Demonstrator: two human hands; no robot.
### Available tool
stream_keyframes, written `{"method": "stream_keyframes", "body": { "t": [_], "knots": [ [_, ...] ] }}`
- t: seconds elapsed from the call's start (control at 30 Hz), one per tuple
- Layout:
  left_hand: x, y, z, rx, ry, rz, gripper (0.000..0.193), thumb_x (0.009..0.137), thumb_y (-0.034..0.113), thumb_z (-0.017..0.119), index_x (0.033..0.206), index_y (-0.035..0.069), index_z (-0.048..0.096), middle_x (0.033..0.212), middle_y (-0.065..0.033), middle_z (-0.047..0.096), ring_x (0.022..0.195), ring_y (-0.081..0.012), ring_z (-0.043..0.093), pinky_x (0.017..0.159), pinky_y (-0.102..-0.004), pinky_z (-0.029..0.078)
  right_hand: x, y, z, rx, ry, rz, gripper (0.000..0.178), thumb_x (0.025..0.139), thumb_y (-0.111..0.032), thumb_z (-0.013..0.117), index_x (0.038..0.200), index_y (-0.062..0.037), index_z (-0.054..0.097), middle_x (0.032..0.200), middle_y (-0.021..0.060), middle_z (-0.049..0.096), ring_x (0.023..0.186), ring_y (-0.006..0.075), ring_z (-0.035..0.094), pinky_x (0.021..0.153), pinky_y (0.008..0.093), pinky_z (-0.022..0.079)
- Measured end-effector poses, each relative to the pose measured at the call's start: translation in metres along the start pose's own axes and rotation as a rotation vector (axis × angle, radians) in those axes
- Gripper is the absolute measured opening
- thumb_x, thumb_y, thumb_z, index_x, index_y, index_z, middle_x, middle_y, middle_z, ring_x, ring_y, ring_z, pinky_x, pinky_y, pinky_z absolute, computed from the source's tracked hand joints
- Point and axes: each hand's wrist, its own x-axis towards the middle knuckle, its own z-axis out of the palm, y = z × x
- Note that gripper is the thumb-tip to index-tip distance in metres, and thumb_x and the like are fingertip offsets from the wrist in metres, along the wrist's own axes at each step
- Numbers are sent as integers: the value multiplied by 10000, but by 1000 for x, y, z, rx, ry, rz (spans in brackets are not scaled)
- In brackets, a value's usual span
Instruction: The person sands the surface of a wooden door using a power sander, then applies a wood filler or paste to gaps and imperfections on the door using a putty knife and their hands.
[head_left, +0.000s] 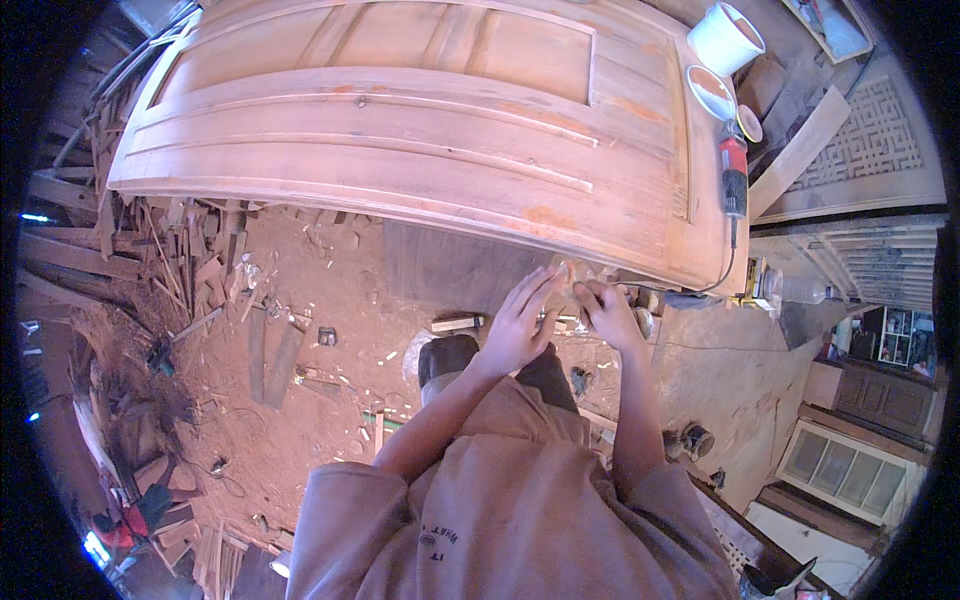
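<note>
My left hand point(517, 322) is in front of the near edge of a large panelled wooden door point(400, 120), fingers stretched out and nothing visible in its grasp. Just to its right, my right hand point(612, 315) has its fingers curled in, the thumb side toward the left hand. A small pale, see-through scrap point(570, 272) shows by the right fingertips; whether they grip it I cannot make out. Both hands are below the door's edge and seem apart from it. Orange-brown filler patches mark the door's surface.
On the door's right end lie a red and black corded power tool point(734, 170), a white bucket point(725, 42) and a white tub point(710, 92) with brown contents. Scrap timber point(90, 255) is heaped at the left. Offcuts and shavings litter the dirt floor point(330, 260). A window frame point(840, 470) leans at right.
</note>
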Motion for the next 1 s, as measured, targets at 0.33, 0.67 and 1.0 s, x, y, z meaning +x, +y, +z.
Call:
{"method": "stream_keyframes", "body": {
  "t": [0.33, 0.67, 1.0],
  "knots": [
    [32, -36, 16, 390, -173, -309, 822, 881, 259, 680, 1549, 24, 261, 1162, -215, 574, 1046, -406, 574, 916, -486, 497, -63, 64, -38, 314, 220, 176, 329, 1037, -332, 559, 888, -49, 639, 649, -33, 508, 538, 53, 458, 494, 251, 366],
    [36, -10, 46, 411, 120, -490, 859, 881, 246, 688, 1555, -3, 218, 1158, -237, 571, 987, -392, 604, 844, -474, 519, -7, 46, -146, 379, 113, 119, 323, 1064, -302, 498, 871, -65, 602, 602, -28, 486, 480, 57, 436, 442, 237, 339],
    [60, 11, 92, 403, 322, -723, 706, 884, 140, 660, 1514, 68, 349, 1174, -219, 550, 861, -310, 609, 742, -407, 527, 56, 58, -230, 401, -20, 10, 343, 1068, -342, 488, 903, -59, 588, 571, -31, 457, 440, 58, 415, 425, 233, 324]
  ]
}}
